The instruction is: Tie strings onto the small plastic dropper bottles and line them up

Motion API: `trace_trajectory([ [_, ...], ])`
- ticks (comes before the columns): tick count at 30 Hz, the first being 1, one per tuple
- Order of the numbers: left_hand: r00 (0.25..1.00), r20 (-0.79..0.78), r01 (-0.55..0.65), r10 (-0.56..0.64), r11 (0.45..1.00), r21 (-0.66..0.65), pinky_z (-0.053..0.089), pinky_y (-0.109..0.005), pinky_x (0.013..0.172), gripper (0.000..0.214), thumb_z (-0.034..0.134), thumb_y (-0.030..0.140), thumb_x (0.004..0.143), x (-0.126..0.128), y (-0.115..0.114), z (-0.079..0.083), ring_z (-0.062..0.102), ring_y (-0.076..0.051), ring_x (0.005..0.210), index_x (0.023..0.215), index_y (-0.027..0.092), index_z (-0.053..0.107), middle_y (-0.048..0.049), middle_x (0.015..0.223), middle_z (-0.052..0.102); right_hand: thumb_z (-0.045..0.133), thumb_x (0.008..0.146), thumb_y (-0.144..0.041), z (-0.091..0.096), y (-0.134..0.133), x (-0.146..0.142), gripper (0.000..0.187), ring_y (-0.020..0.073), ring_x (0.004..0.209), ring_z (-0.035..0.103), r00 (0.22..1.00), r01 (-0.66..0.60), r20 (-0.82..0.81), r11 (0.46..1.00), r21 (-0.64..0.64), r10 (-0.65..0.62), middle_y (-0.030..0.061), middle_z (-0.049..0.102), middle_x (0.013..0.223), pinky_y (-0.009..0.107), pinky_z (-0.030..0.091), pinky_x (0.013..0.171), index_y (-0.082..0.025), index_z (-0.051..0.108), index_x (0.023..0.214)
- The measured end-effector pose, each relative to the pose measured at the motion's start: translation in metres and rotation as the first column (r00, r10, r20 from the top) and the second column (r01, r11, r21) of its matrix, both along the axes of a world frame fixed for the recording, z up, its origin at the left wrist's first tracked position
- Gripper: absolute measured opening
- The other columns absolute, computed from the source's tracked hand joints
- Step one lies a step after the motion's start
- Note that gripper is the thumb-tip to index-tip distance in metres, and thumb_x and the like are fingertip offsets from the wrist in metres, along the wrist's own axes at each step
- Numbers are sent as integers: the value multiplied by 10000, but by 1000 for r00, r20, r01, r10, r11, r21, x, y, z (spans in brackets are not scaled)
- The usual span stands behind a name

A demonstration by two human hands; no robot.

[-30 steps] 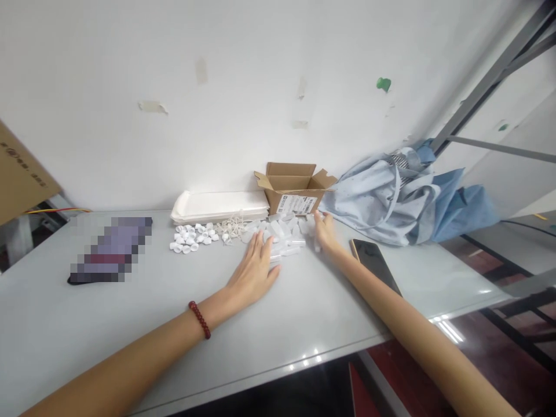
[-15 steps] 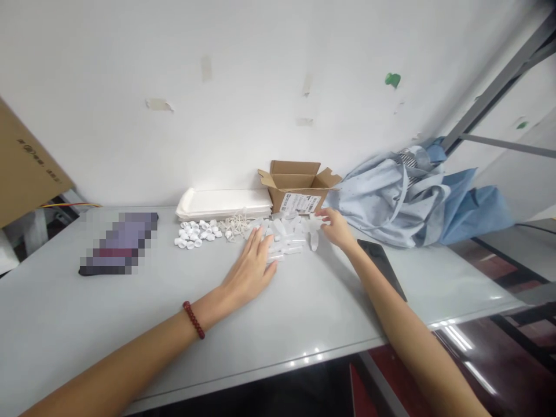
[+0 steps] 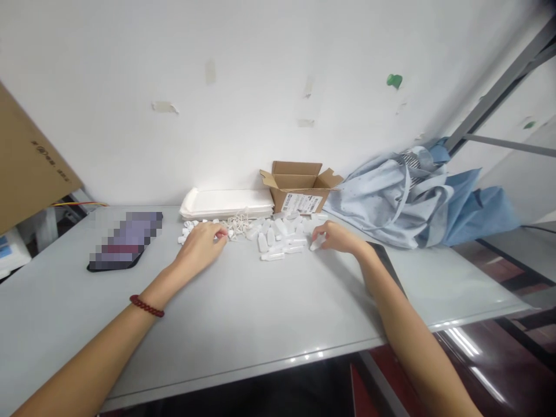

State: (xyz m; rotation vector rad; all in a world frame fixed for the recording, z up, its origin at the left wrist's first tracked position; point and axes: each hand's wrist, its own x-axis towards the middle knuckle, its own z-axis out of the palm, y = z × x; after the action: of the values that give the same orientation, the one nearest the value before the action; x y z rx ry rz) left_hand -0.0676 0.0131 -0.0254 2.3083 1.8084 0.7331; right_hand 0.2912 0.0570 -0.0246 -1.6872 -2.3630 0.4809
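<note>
My right hand [image 3: 336,236] is closed, thumb and fingers pinching a small translucent bottle [image 3: 318,243] just above the table. Left of it lies a loose pile of similar clear plastic bottles [image 3: 282,234]. My left hand [image 3: 200,242], with a dark red bead bracelet at the wrist, is over the white caps [image 3: 186,229] and partly covers them. Its thumb and fingertips are drawn together; what they hold, if anything, is hidden. Between the caps and the bottles sits a tangle of thin off-white pieces [image 3: 238,223].
An open cardboard box [image 3: 299,200] and a stack of white sheets or bags [image 3: 226,201] stand against the wall. Blue cloth [image 3: 382,197] is heaped at the right. A flat dark tablet-like object [image 3: 388,266] lies under my right forearm. A blurred-out phone-like object [image 3: 128,240] rests at the left.
My left hand has moved left from the bottles to the caps, its spread fingers now drawn in. My right hand has come slightly nearer with a bottle pinched in it.
</note>
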Motion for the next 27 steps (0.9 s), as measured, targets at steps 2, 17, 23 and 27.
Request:
trace_trajectory([
  [2, 1000, -24, 13, -13, 1000, 7, 447, -377, 788, 249, 458, 274, 804, 3, 0, -5, 602, -287, 884, 876, 185, 679, -91, 877, 684, 682, 570, -105, 5, -1, 4, 237, 172, 686, 549, 1000, 2, 11, 1000, 0, -2, 9, 608, 713, 253, 404, 607, -223, 731, 769],
  [17, 983, 179, 9, -39, 987, 163, 461, -347, 774, 232, 504, 328, 825, 13, -5, 0, 603, -240, 846, 832, 185, 687, -77, 871, 678, 654, 747, -349, -6, -24, -60, 225, 180, 790, 585, 837, 10, -539, 981, 196, 99, 61, 670, 944, 314, 468, 674, -185, 644, 901],
  [23, 803, 592, -75, 66, 997, -9, 497, -309, 739, 212, 645, 373, 736, 23, -12, 9, 648, -213, 805, 799, 178, 698, -64, 865, 721, 617, 826, -329, -15, -47, -90, 198, 165, 806, 588, 824, -110, -524, 968, 228, 217, 50, 654, 935, 289, 468, 668, -201, 625, 976],
  [27, 639, 750, -79, 170, 985, -156, 510, -307, 657, 231, 722, 330, 653, 24, -6, 0, 644, -196, 695, 788, 145, 693, -56, 744, 705, 618, 835, -319, -17, -52, -95, 186, 162, 783, 576, 833, -151, -488, 957, 249, 259, 56, 640, 923, 289, 464, 658, -190, 620, 968],
])
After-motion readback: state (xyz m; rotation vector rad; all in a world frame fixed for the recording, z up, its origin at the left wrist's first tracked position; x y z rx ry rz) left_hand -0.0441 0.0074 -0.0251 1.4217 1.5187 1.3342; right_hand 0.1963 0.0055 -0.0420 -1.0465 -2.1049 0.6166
